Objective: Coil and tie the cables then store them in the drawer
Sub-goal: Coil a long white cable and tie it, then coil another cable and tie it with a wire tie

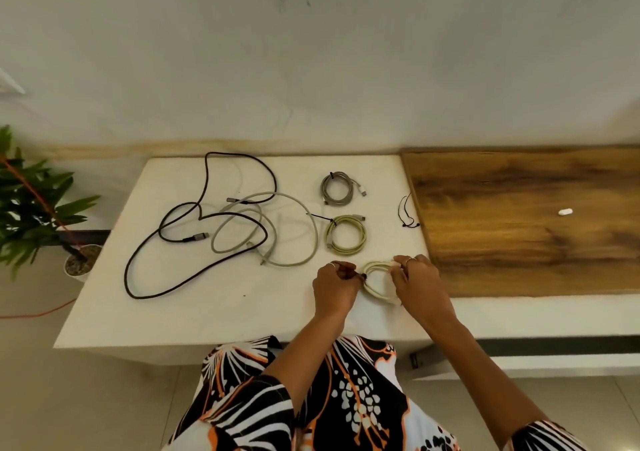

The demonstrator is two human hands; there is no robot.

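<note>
Landmark: cream coil (375, 282), near front edge of white table (104, 312). Far left of it, loose black cable (166, 279) and grey cable (304, 222), uncoiled. Your left hand (334, 286) at coil's left rim, knuckles up, fingertips pinching dark tie (362, 276). Your right hand (419, 282) at coil's right side, fingers curled gripping loops. Beyond coil: tied yellow-green coil (346, 235), tied grey coil (337, 189).
</note>
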